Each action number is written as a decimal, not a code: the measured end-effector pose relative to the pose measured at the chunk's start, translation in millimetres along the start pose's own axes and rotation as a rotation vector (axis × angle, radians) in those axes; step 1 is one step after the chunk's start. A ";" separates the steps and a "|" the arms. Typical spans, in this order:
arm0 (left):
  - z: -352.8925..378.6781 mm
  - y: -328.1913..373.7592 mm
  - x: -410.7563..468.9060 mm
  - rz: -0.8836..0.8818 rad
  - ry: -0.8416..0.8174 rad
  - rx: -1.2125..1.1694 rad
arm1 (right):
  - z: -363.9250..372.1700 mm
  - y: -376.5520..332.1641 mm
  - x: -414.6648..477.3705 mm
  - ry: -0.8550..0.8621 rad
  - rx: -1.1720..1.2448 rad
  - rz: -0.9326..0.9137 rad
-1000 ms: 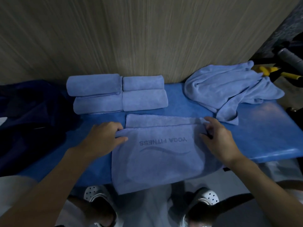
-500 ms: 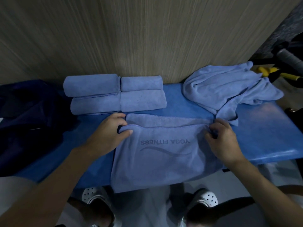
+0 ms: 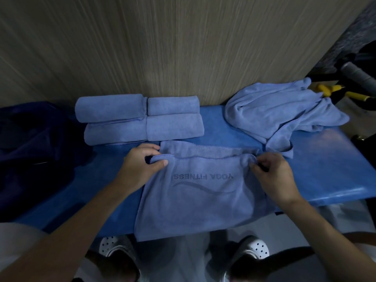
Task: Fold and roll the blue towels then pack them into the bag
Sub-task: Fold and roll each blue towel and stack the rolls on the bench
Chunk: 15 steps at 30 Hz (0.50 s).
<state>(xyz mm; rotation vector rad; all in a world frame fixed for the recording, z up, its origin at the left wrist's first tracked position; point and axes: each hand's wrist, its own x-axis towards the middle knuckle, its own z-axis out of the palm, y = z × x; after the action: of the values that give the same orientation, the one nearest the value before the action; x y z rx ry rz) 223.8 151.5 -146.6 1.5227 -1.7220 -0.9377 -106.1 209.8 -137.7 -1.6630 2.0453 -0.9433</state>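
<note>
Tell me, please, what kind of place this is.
Probably a gym or yoga studio. The towel being folded is printed YOGA FITNESS, it lies on a blue bench that looks padded, and yellow-handled gear stands at the far right.

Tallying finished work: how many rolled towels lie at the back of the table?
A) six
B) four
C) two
B: four rolled towels lie in a two-by-two block by the wall.
</note>
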 end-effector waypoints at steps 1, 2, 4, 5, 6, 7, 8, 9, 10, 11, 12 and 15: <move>0.8 0.6 -0.4 0.005 0.005 -0.008 | -0.2 -0.3 -0.2 0.015 -0.008 -0.014; 1.7 2.2 -1.6 0.010 0.010 -0.027 | -0.8 -0.8 -0.3 0.027 -0.018 -0.020; 2.7 5.5 -3.3 0.010 0.005 -0.079 | -2.7 -0.6 -2.1 0.045 -0.014 0.000; 2.6 6.8 -3.6 0.008 -0.005 -0.102 | -4.0 -0.7 -3.5 0.044 0.006 0.032; 2.0 7.7 -3.2 0.009 -0.019 -0.117 | -5.3 -0.4 -4.9 0.040 0.028 0.069; 1.3 8.1 -2.4 0.005 -0.035 -0.123 | -6.3 0.4 -6.2 0.041 0.042 0.090; 0.4 8.3 -1.2 -0.007 -0.048 -0.118 | -6.8 1.9 -7.6 0.042 0.050 0.098; 0.1 8.5 -0.2 -0.016 -0.059 -0.108 | -7.6 2.6 -8.9 0.046 0.061 0.103; 0.3 8.3 0.9 -0.012 -0.067 -0.095 | -8.2 3.2 -9.7 0.053 0.078 0.108; 1.5 7.7 1.8 0.008 -0.071 -0.079 | -9.1 3.4 -10.6 0.061 0.098 0.116; 3.2 6.8 2.3 0.036 -0.071 -0.060 | -10.4 2.5 -11.3 0.067 0.115 0.125; 8.7 3.2 3.8 0.081 -0.044 -0.005 | -12.7 3.2 -13.8 0.062 0.135 0.134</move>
<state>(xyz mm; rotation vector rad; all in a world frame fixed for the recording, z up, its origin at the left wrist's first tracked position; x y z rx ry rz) 214.4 148.8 -148.5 1.4280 -1.7964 -0.9396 -113.0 226.8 -132.7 -1.4259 2.0543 -1.0726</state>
